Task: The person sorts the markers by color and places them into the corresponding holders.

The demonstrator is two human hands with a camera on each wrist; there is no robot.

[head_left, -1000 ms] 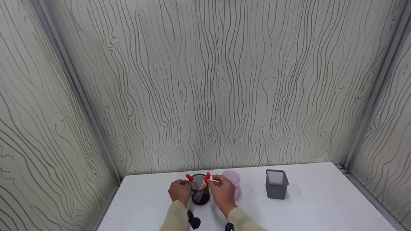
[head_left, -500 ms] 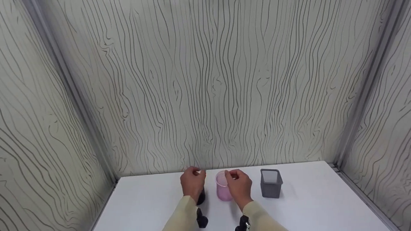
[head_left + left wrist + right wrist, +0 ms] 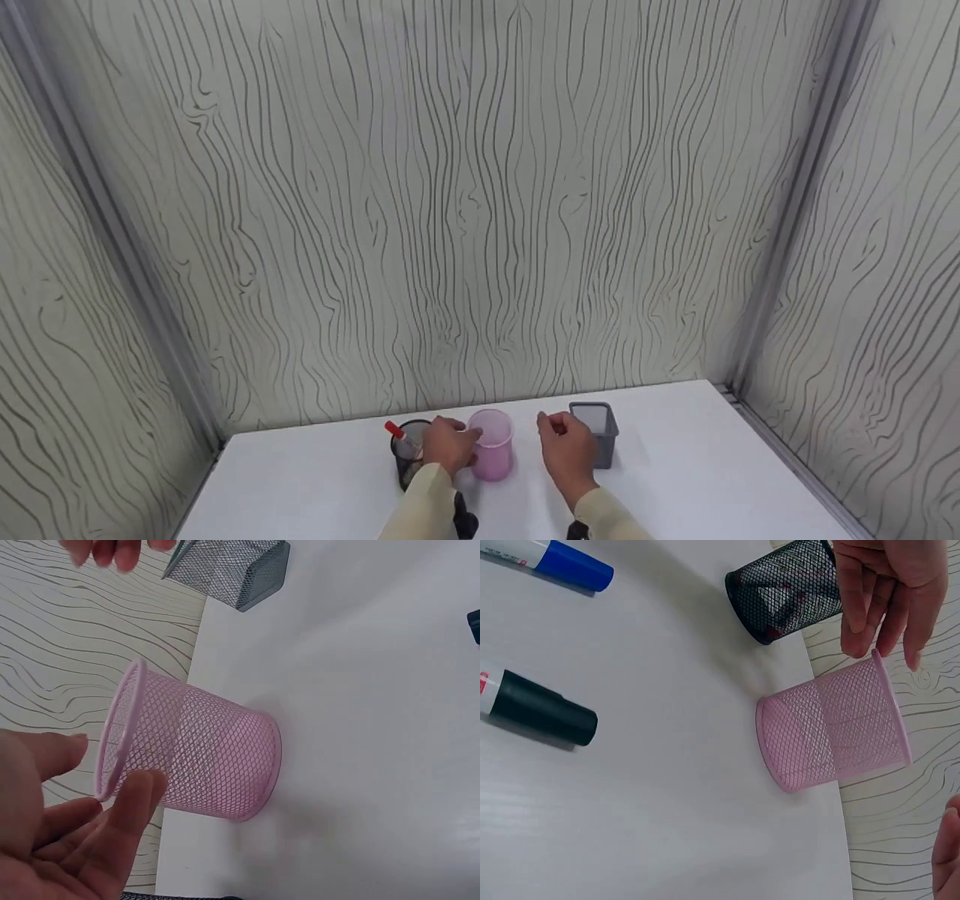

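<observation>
Mesh cup in pink [image 3: 495, 462] stands on the worktop [image 3: 675, 461], the left hand's [image 3: 450, 448] grip loosely spread at its rim [image 3: 133, 709], the right hand's [image 3: 568, 451] half-curled, seemingly empty. It looks light and stiff-walled, probably best held around its sides.

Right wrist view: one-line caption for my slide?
Left hand at the rim of a pink mesh cup, black mesh cup nearby; blue-capped marker and black-capped marker on the white table.

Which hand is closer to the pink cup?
Left. The left hand is close beside the pink cup, near its rim; the right hand is apart from it, off to its right.
</observation>
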